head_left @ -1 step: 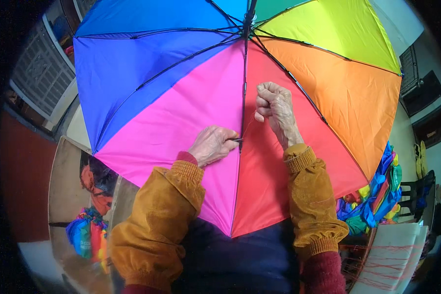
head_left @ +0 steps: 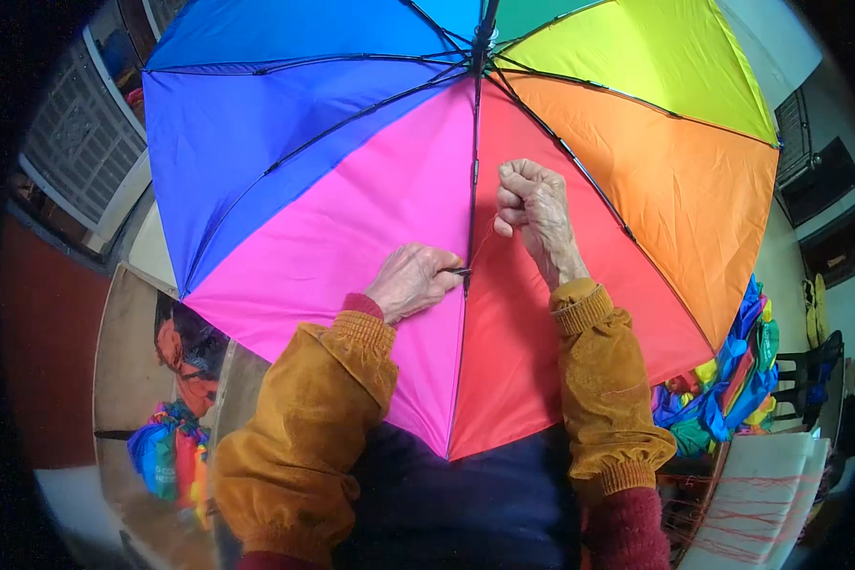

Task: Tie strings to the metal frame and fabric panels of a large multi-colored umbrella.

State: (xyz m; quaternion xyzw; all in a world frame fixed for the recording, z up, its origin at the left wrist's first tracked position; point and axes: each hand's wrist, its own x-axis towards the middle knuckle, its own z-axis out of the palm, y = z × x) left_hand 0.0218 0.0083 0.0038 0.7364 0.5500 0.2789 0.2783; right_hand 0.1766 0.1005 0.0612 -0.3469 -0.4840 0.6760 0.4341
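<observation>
An opened rainbow umbrella [head_left: 351,204] spreads before me with its underside and black ribs showing. My left hand [head_left: 414,279] is closed at the seam between the pink and red panels. A small dark, slim piece [head_left: 458,272] pokes out of its fingers against the rib [head_left: 472,209]; its kind is hidden by the fingers. Above the red panel, my right hand [head_left: 534,214] is closed in a pinch. From it a thin red thread [head_left: 484,242] slants down to the rib by my left fingertips.
Colourful folded umbrella cloth [head_left: 722,380] is heaped at the right. A white board wound with red threads [head_left: 755,494] stands at the lower right. On the left, a tan surface [head_left: 128,351] bears another rainbow bundle [head_left: 169,451]. A black chair [head_left: 807,375] stands farther right.
</observation>
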